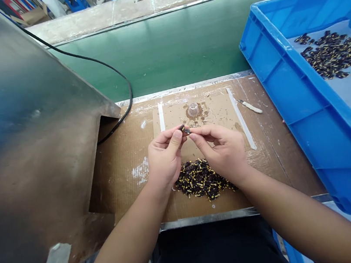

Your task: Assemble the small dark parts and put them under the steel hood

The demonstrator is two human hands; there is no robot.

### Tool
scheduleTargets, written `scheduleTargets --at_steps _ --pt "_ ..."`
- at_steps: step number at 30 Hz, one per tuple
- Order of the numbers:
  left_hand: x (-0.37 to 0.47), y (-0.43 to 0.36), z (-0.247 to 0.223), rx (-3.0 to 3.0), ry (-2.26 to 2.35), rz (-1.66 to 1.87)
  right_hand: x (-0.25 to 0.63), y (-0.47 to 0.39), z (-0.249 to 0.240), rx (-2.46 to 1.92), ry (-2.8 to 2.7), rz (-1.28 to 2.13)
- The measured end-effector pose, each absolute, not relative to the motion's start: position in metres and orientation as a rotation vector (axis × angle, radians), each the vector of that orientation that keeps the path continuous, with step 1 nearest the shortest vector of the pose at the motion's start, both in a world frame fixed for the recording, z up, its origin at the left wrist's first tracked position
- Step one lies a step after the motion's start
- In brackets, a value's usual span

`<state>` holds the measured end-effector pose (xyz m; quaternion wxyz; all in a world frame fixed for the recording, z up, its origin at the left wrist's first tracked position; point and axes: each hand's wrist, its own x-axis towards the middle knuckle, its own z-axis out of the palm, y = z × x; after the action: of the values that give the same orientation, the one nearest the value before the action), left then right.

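Observation:
My left hand (165, 154) pinches a small black part with a bit of yellow (182, 128) between thumb and fingertips. Close against it, the thumb and forefinger of my right hand (222, 148) are pressed together on a tiny dark piece at the same spot; its exact kind is too small to tell. Below both hands lies a heap of small black and yellow parts (202, 180) on the cardboard. Just beyond the fingertips stands a small clear plastic cup (193, 109) on a wet-looking stain.
A blue crate (310, 129) on the right holds many black and yellow parts (335, 52) on white sheet. A white-handled knife (251, 106) lies beside it. A metal housing (29, 127) with a black cable (99, 60) stands left; a green belt (166, 49) runs behind.

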<state>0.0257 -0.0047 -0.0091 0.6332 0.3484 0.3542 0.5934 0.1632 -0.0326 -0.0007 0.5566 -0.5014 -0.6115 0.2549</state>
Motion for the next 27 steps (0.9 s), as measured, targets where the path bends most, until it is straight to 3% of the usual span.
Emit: scheduleTargets --at_steps 27 --pt "0.0236 -0.0079 -0.0107 1.543 1.044 1.544 0.1669 -0.0300 0.0014 -1.146 -1.574 0.304"
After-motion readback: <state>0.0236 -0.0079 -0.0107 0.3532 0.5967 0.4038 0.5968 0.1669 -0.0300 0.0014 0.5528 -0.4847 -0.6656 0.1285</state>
